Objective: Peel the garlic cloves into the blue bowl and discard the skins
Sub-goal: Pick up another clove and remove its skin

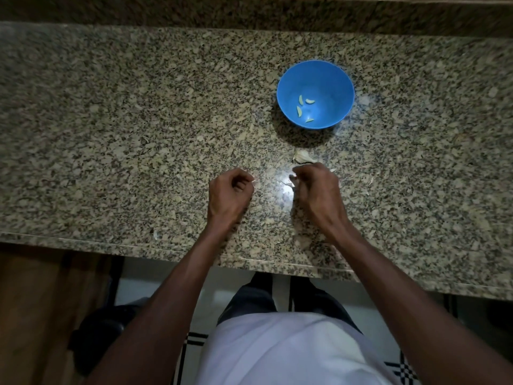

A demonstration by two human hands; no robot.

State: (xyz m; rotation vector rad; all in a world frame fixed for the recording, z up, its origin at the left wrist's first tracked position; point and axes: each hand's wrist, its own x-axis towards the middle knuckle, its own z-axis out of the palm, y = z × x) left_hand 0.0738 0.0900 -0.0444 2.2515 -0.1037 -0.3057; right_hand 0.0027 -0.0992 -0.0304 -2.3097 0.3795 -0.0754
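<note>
The speckled stone worktop (111, 120) runs the full width of the view, and its left half lies bare from the raised back ledge to the front edge, save for one small pale scrap of skin (156, 234) just inside that front edge. Below the edge a wooden cabinet front shows at far left, with tiled floor beside it.

Near the middle, the left hand (229, 195) hovers over the worktop with its forearm crossing the front edge. The fingers are curled in toward the palm, and a pale sliver (253, 181) shows at the fingertips, probably a bit of skin pinched there, though the blur makes this uncertain.

A bare strip of worktop, lit by a bright glare, separates the two hands. The right hand (315, 190) is bent at the wrist, knuckles up, its grip closed around a garlic clove (290, 181) whose pale end pokes out on the left side of the fingers.

Just beyond that hand rests a garlic piece (303, 157), still in its skin. Farther back sits the blue bowl (315, 94), well apart from both hands, with four peeled cloves (305, 109) on its bottom. To the right of the bowl the worktop stretches open to the frame edge, with faint pale flakes (367, 181) near the right hand.
</note>
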